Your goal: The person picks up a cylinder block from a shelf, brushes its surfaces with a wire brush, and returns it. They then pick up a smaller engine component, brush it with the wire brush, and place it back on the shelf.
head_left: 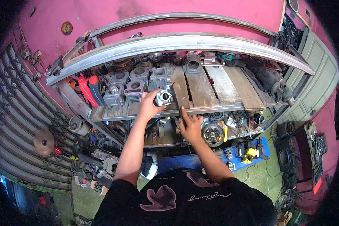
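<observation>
My left hand point(150, 106) grips a silver metal part point(164, 98) with a round opening, above the front edge of the wooden shelf point(201, 90). Just to its right, my right hand point(191, 126) has its fingers wrapped round the lower end of a dark, thin flat tool point(179, 105). The tool points upward, its upper end close to the metal part. Whether the two touch cannot be made out. Behind my left hand stand several grey engine cylinders point(135, 86) on the shelf.
Red bottles point(88, 90) stand at the shelf's left end. A metal beam point(184, 40) crosses above the shelf. Below are a round clutch-like part point(213, 134) and a blue bench point(180, 162) with a yellow item point(249, 155). Dark parts point(269, 81) lie at the right end.
</observation>
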